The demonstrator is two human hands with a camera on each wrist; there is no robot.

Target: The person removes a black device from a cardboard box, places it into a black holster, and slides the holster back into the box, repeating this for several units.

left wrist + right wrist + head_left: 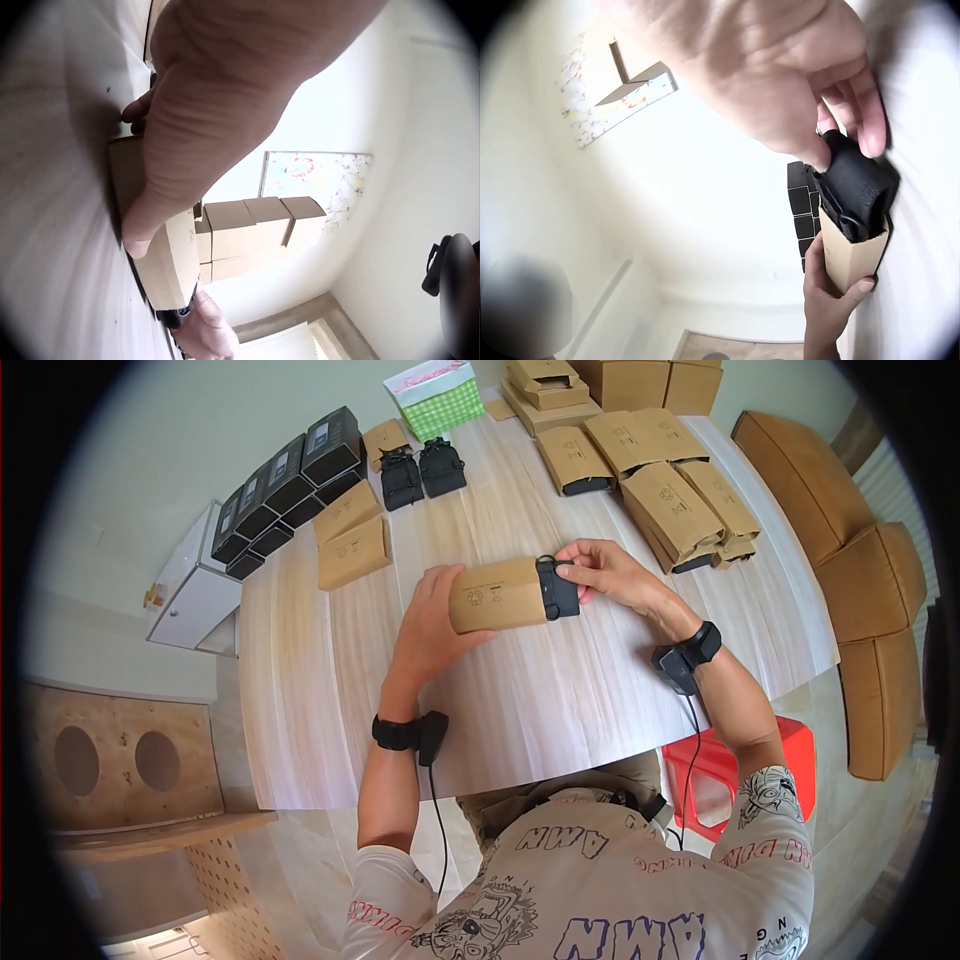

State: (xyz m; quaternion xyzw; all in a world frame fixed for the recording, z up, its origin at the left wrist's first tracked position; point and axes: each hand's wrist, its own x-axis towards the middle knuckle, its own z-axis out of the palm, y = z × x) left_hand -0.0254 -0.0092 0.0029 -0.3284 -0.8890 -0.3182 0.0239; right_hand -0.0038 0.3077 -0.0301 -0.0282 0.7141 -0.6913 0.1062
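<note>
A brown cardboard box (505,592) with printed recycling marks lies near the middle of the table. My left hand (425,622) grips its left end, thumb along the near side and fingers on the far side. From the box's right opening sticks out a black fabric pouch (562,600) with a ring or loop at its far corner. My right hand (612,575) pinches the pouch's outer end between thumb and fingers, as the right wrist view shows the pouch (855,184) partly inside the box (849,262). The rest of the pouch is hidden in the box.
Two black pouches (442,468) lie at the back, near stacked black boxes (290,480) and a green checked bag (440,405). Two brown boxes (355,552) sit at left; several filled ones (675,505) are piled at right. A red stool (795,750) stands below the table edge.
</note>
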